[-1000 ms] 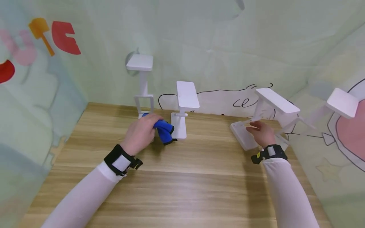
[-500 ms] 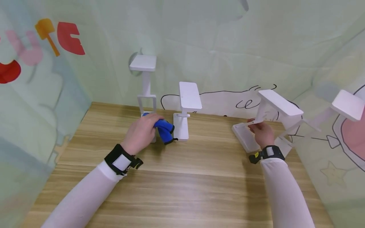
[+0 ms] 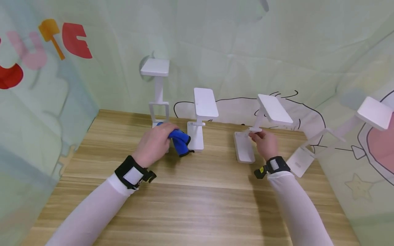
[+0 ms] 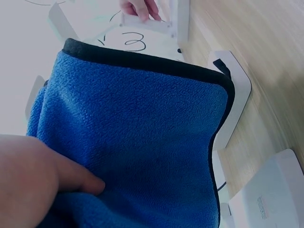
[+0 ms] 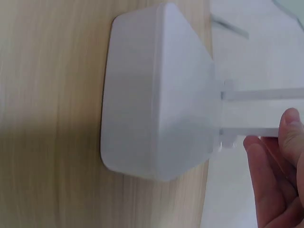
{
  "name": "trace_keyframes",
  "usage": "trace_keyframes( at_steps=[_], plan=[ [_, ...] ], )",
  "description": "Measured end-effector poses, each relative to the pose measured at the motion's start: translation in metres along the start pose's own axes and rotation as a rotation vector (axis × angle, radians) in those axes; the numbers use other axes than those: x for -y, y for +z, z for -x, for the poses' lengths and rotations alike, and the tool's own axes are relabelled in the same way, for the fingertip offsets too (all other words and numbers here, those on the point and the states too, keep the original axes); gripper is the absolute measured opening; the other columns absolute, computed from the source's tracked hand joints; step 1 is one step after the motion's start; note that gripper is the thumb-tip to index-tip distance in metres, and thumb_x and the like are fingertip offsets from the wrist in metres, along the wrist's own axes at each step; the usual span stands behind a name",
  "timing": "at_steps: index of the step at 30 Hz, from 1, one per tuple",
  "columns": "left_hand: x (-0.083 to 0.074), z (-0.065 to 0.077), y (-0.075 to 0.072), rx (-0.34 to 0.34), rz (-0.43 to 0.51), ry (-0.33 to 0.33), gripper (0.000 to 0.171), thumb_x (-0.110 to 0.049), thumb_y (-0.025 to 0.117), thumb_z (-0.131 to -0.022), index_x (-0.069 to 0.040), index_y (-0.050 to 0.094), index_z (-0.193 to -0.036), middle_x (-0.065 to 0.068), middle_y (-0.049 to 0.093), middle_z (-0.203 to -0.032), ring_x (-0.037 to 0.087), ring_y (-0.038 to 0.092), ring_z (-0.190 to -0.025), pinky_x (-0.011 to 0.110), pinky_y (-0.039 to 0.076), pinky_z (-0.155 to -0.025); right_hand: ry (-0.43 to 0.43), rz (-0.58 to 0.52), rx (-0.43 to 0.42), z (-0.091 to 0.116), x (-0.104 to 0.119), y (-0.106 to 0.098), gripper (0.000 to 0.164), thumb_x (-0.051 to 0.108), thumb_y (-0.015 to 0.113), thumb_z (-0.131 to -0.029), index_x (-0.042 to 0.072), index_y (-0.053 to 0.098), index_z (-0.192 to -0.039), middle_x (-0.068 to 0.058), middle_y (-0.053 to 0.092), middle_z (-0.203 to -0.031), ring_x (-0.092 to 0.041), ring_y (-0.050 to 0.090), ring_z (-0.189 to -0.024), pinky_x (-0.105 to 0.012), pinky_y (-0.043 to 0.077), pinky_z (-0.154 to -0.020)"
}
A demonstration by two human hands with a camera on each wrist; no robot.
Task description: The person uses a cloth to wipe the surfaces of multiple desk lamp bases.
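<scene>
My left hand grips a folded blue cloth with black edging, in front of the leftmost white phone stand. In the left wrist view, the cloth fills the middle, with the thumb pressed on its fuzzy face. Just right of it rises a second white phone stand. My right hand pinches the bracket of a third white phone stand between thumb and fingers. The right wrist view has this stand's base upright on the table and the thumb on one bracket bar.
At the right edge stands another white phone stand, angled outward. The wood-grain table ends against a printed fabric backdrop, which also closes in both sides.
My right hand has taken hold of the third phone stand's bracket and shifted the stand left, away from the rightmost one, turning it straighter. My left hand stays nearly in place with the cloth.
</scene>
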State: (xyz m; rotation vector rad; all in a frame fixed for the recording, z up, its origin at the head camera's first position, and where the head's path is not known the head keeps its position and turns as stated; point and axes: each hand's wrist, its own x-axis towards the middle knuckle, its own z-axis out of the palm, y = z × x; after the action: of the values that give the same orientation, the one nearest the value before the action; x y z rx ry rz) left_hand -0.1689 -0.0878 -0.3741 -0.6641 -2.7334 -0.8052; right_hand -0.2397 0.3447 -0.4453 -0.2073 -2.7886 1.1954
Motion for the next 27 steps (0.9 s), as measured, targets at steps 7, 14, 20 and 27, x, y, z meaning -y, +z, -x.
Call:
trace_keyframes(
  at_steps=[7, 14, 20, 27],
  plan=[
    [0.0, 0.0, 0.003, -0.01, 0.005, 0.009, 0.034, 0.013, 0.066, -0.094, -0.001, 0.073, -0.124, 0.016, 0.073, -0.128, 0.036, 0.072, -0.115, 0.051, 0.059, -0.095, -0.086, -0.008, -0.03, 0.004, 0.023, 0.029, 0.025, 0.019, 0.073, -0.105, 0.0, 0.079, -0.12, -0.017, 0.079, -0.111, -0.026, 0.075, -0.098, -0.017, 0.054, -0.076],
    [0.001, 0.0, 0.003, -0.014, 0.015, 0.005, 0.034, 0.014, 0.065, -0.094, -0.001, 0.073, -0.124, 0.016, 0.073, -0.129, 0.036, 0.072, -0.116, 0.051, 0.059, -0.096, -0.103, -0.031, -0.013, 0.008, 0.035, 0.039, 0.024, 0.021, 0.075, -0.104, 0.002, 0.08, -0.118, -0.016, 0.08, -0.106, -0.025, 0.072, -0.091, -0.018, 0.052, -0.069],
    [-0.001, -0.003, 0.004, 0.011, 0.008, -0.008, 0.037, 0.012, 0.065, -0.095, 0.0, 0.072, -0.129, 0.017, 0.072, -0.133, 0.037, 0.07, -0.12, 0.051, 0.058, -0.098, -0.098, 0.174, 0.145, 0.015, 0.048, 0.025, 0.033, 0.024, 0.072, -0.105, -0.005, 0.072, -0.122, -0.026, 0.075, -0.119, -0.041, 0.072, -0.107, -0.046, 0.058, -0.083],
    [-0.004, -0.006, 0.009, 0.022, -0.038, -0.001, 0.04, 0.011, 0.068, -0.094, -0.002, 0.066, -0.131, 0.017, 0.075, -0.121, 0.036, 0.074, -0.107, 0.049, 0.061, -0.084, -0.117, 0.648, 0.421, 0.049, 0.099, -0.001, 0.044, 0.039, 0.073, -0.1, 0.004, 0.071, -0.074, -0.002, 0.061, -0.068, -0.02, 0.055, -0.061, -0.036, 0.041, -0.054]
  ],
)
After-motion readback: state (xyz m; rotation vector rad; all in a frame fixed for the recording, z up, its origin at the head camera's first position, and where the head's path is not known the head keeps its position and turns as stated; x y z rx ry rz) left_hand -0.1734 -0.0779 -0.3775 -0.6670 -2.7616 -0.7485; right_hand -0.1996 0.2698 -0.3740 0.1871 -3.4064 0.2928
